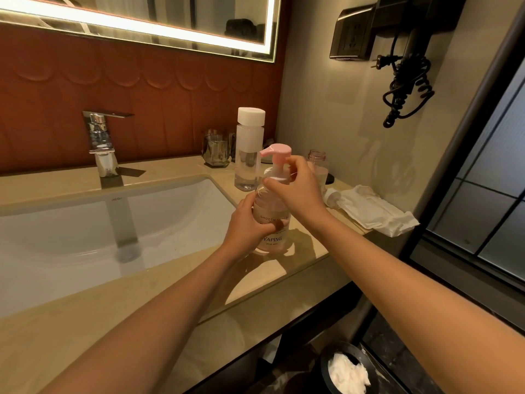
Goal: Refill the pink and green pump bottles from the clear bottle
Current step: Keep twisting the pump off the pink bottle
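The pink pump bottle (272, 214) stands on the beige counter (287, 263) to the right of the sink. My left hand (250, 226) grips its body from the left. My right hand (295, 186) pinches the collar under the pink pump head (275, 155). Just behind it stands the tall clear bottle (248, 155) with a white cap on, holding a little liquid at the bottom. A second, uncapped small bottle (317, 160) stands behind my right hand, partly hidden. No green pump bottle is clearly visible.
The white sink basin (85, 223) and chrome tap (100, 143) lie to the left. Glass tumblers (216, 150) stand at the back wall. A crumpled white cloth (372, 209) lies at the counter's right end. A black bin (349, 371) sits below; a coiled cord (406, 89) hangs on the wall.
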Demonstrator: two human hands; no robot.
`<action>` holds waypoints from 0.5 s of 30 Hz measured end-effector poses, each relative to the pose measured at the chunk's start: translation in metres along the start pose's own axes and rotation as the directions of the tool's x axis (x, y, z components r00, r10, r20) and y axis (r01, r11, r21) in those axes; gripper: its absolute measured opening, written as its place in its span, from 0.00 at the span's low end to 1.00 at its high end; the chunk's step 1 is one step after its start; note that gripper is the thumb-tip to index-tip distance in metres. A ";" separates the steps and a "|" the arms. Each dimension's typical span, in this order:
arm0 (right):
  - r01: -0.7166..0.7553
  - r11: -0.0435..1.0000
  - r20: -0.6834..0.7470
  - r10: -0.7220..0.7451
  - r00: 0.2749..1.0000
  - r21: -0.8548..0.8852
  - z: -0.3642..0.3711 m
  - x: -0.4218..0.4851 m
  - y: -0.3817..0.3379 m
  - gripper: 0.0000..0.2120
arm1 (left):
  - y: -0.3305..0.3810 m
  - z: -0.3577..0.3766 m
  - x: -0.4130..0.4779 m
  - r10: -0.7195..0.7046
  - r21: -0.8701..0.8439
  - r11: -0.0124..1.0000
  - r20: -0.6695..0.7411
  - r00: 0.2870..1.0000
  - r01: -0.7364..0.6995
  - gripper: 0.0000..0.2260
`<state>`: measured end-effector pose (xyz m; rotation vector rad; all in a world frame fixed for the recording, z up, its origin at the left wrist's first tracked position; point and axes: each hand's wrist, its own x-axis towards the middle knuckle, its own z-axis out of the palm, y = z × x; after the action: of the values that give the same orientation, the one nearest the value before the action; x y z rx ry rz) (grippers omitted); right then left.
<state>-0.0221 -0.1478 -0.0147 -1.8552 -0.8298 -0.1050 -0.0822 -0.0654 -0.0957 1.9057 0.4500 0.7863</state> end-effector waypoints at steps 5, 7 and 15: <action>0.001 0.995 0.114 -0.012 0.993 0.099 -0.002 -0.005 0.000 0.26 | 0.000 -0.001 -0.001 0.024 -0.009 1.000 0.001 1.000 -0.024 0.34; -0.011 0.995 0.110 0.001 0.994 0.095 -0.002 -0.004 0.000 0.27 | 0.000 -0.001 -0.001 0.021 -0.018 1.000 0.004 1.000 -0.021 0.34; 0.032 0.999 -0.005 -0.032 0.999 0.013 -0.003 -0.005 0.002 0.25 | -0.001 -0.001 0.000 0.007 0.010 1.000 0.000 1.000 -0.007 0.33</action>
<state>-0.0239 -0.1527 -0.0173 -1.8291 -0.8553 -0.1244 -0.0822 -0.0641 -0.0966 1.9171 0.4479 0.7903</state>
